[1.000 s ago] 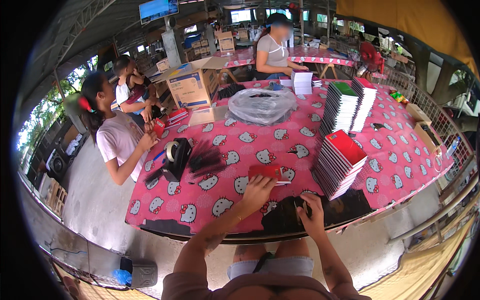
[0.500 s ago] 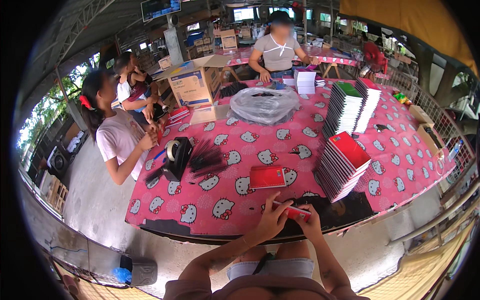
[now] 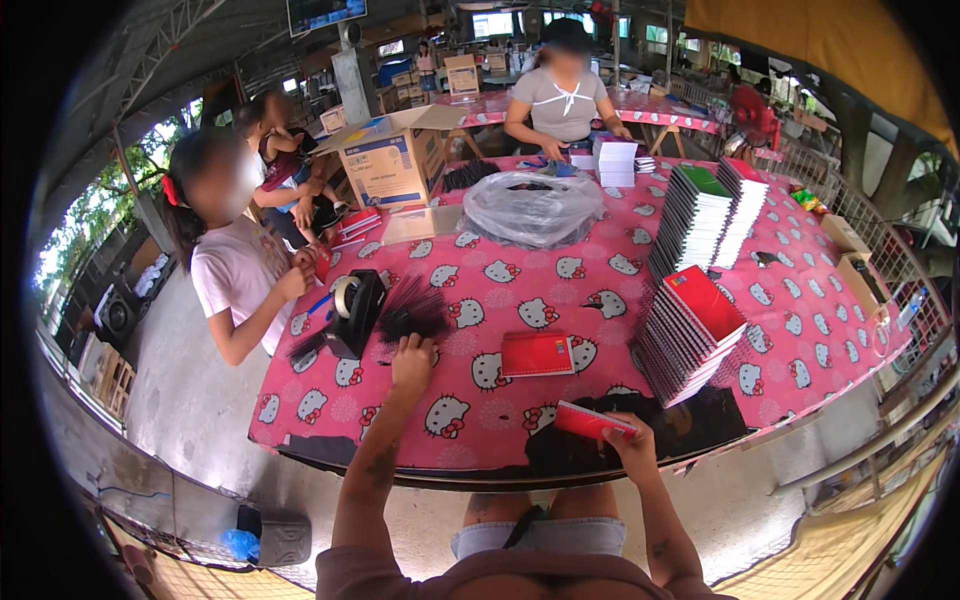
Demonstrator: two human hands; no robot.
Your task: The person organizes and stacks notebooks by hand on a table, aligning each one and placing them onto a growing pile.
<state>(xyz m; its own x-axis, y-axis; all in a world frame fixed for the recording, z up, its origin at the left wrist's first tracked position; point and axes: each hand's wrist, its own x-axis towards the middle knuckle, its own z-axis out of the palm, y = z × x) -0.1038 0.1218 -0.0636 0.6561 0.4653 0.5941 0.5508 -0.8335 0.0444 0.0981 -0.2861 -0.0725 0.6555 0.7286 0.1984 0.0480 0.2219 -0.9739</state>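
Note:
My right hand (image 3: 632, 445) grips a small red notebook (image 3: 592, 422) by its right end, tilted above the dark patch at the table's near edge. Out to the left, my left hand (image 3: 413, 365) has its fingers curled down at the near end of a pile of thin black binding coils (image 3: 412, 312). Whatever its fingertips pinch is hidden. Between the hands and a little farther off, another red notebook (image 3: 537, 354) lies flat. A tall stack of spiral-bound red notebooks (image 3: 700, 325) stands to the right of it.
A black tape dispenser (image 3: 355, 315) stands left of the coils. Farther off are a clear plastic bag (image 3: 530, 212), a cardboard box (image 3: 385, 165) and green-covered notebooks (image 3: 692, 220). One person (image 3: 563, 105) works across the table; another (image 3: 238, 265) stands at the left, beside someone holding a child.
My left hand has let go of the red notebook and moved left to the black coils. My right hand keeps the notebook, now turned to show its cover, slightly to the right.

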